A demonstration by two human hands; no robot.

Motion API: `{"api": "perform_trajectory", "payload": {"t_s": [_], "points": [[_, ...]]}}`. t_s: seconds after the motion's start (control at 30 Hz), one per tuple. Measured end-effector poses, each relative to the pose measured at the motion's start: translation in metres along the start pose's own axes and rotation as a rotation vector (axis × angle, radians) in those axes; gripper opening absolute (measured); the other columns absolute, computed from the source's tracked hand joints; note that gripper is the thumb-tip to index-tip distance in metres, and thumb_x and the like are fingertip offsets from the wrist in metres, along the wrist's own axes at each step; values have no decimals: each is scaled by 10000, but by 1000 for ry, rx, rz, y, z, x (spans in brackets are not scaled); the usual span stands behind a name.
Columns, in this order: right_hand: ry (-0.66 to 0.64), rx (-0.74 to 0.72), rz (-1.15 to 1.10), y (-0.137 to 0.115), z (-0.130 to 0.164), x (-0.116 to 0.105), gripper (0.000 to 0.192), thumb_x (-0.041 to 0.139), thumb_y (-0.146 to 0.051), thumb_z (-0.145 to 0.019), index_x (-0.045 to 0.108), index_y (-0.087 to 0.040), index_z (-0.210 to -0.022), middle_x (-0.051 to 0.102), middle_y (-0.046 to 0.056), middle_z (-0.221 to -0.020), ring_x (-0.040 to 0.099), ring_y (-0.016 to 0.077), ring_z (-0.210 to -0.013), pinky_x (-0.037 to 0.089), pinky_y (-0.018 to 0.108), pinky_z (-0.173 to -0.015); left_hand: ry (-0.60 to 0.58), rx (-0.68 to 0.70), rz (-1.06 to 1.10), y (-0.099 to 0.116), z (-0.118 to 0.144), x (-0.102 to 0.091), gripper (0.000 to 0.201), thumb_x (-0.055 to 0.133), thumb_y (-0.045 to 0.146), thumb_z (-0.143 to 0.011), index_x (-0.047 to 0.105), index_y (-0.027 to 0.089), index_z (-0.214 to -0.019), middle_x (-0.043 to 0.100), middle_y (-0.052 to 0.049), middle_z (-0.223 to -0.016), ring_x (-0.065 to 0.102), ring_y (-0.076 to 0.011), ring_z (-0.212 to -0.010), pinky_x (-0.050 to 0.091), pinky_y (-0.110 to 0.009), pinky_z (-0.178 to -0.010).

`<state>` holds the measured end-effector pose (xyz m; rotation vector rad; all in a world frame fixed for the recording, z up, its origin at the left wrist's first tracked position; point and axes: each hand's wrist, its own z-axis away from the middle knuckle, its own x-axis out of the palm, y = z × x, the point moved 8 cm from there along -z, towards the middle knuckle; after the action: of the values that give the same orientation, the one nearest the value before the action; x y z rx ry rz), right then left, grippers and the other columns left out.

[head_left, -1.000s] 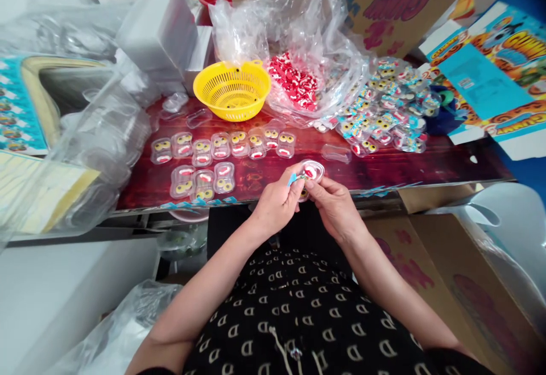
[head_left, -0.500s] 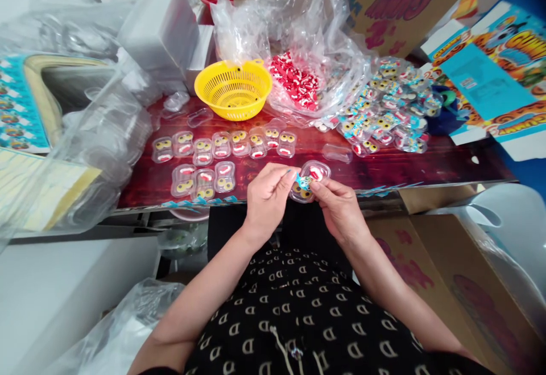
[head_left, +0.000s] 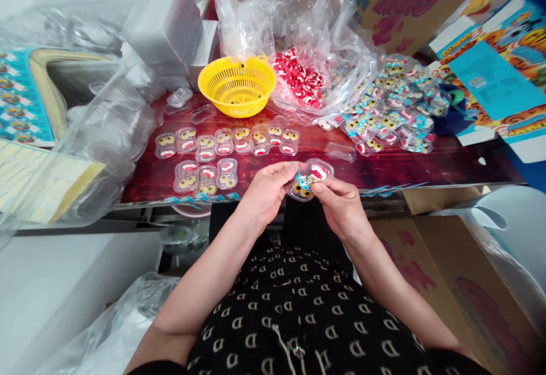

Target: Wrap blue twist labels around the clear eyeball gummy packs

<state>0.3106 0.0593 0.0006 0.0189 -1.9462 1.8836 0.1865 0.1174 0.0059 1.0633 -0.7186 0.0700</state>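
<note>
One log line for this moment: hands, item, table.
left hand: gripping candy case | right hand: gripping same case | table: filled cases, yellow basket

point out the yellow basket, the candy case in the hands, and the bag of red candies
yellow basket (head_left: 237, 86), head view, on its inner mesh wall
candy case (head_left: 309, 179), head view, on its clear lid
bag of red candies (head_left: 301, 76), head view, on the red candies inside

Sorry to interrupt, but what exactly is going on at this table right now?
A seated person holds one small clear candy case between the left hand and right hand, fingers on a blue sticker on its lid. On the red table lie rows of filled cases without stickers, a pile of stickered cases, a yellow basket and a bag of red candies.
</note>
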Motion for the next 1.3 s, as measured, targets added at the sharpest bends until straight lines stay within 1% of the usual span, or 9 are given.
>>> {"api": "perform_trajectory", "payload": {"t_s": [0.23,0.43,0.57,0.7,0.83,0.97,1.07,1.17,1.3], "points": [[-87,-84,149,-11,-3,2,175,854,-363,-784,835,-358,-958,806,-2,-1064,726,235,-1047,542,450,-1024,-110,18,-93,3,-3,1,185,765,308,-819,714,221,-974,742,-36,-939,692,-166,-854,549,-321,-825],[-56,-133,311,-14,-3,1,177,799,-345,-831,830,-372,-1003,792,5,-1002,710,226,-978,557,435,-946,-44,104,-204,5,-3,-9,227,761,394,-826,597,238,-834,647,-12,-784,604,-152,-720,523,-301,-698],[-30,-152,357,-15,-5,5,180,768,-308,-844,833,-357,-1005,776,9,-924,689,202,-893,554,391,-878,-30,98,-199,1,-5,-11,240,738,412,-847,612,208,-834,644,-9,-795,589,-137,-734,502,-288,-734],[7,-154,358,-14,-10,8,157,751,-302,-838,842,-335,-961,756,12,-856,662,192,-834,536,360,-818,84,168,-233,-5,-6,-16,302,694,479,-885,617,191,-838,653,-5,-814,588,-135,-763,493,-291,-793],[36,-151,341,-14,-14,7,145,743,-325,-835,842,-317,-940,736,11,-828,647,185,-802,524,342,-782,195,311,-398,-3,5,-15,414,517,563,-987,631,186,-859,664,-28,-847,593,-155,-809,487,-307,-822],[27,-162,309,-18,-18,8,142,738,-343,-845,838,-327,-945,720,6,-835,637,177,-808,516,334,-794,133,431,-692,9,14,0,337,507,477,-1014,682,196,-950,690,-45,-981,615,-173,-924,477,-310,-890],[-4,-143,281,-20,-18,7,151,750,-361,-844,834,-335,-966,691,-3,-834,620,158,-798,512,315,-785,111,391,-766,9,11,-1,291,567,454,-981,677,198,-894,678,-25,-902,618,-173,-869,487,-298,-834],[-58,-74,275,-17,-15,1,131,772,-395,-826,831,-311,-909,669,-11,-826,602,133,-759,507,284,-726,58,246,-699,-6,1,-4,337,586,510,-954,640,202,-828,668,-5,-808,630,-167,-755,499,-292,-743],[-86,60,345,-18,-21,-22,225,782,-459,-804,810,-237,-835,694,-9,-773,589,111,-658,491,249,-611,-53,85,-685,-26,-10,4,414,547,590,-950,641,203,-836,691,-10,-759,646,-160,-650,489,-287,-663]]}}
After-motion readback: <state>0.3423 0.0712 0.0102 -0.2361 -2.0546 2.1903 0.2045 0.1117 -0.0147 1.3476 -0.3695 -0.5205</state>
